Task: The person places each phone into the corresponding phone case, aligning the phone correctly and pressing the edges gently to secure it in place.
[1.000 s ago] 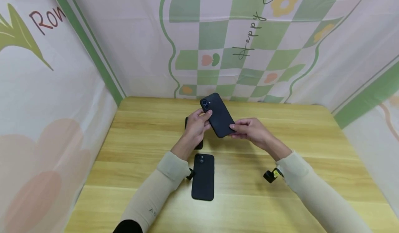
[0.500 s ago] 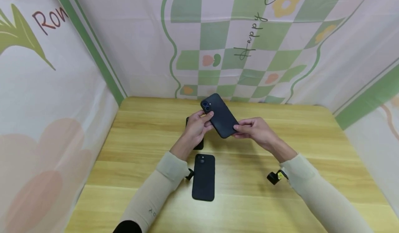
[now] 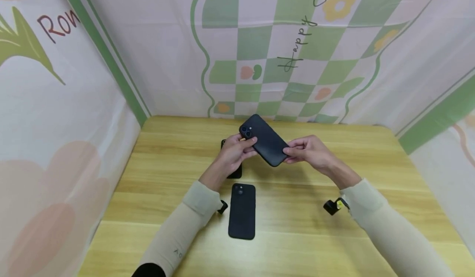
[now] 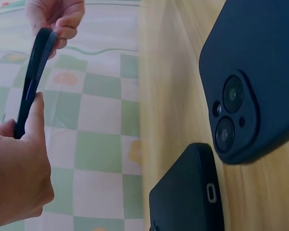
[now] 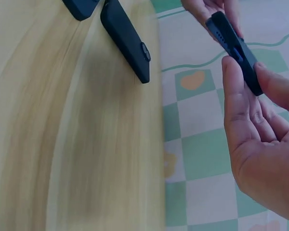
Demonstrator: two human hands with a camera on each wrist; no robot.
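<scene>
A dark phone (image 3: 265,144) is being pinched at both ends above the table (image 3: 334,235) by left hand (image 3: 233,153) and right hand (image 3: 309,153), apparently being fitted into its case; firm edge pressure is likely being called for next.

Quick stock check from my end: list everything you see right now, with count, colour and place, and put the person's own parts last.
Held phone: one, black, in the air over the far middle of the table, camera end to the left.
Phone lying flat: one, black, back up, on the table near the left forearm.
Third phone: one, black, on the table, mostly hidden behind the left hand.
Table: one, light wood.
Backdrop cloth: pink, white and green checks, behind and to both sides.
Left hand: grip on the held phone's camera end.
Right hand: grip on its other end.
Sleeves: two, beige.
</scene>
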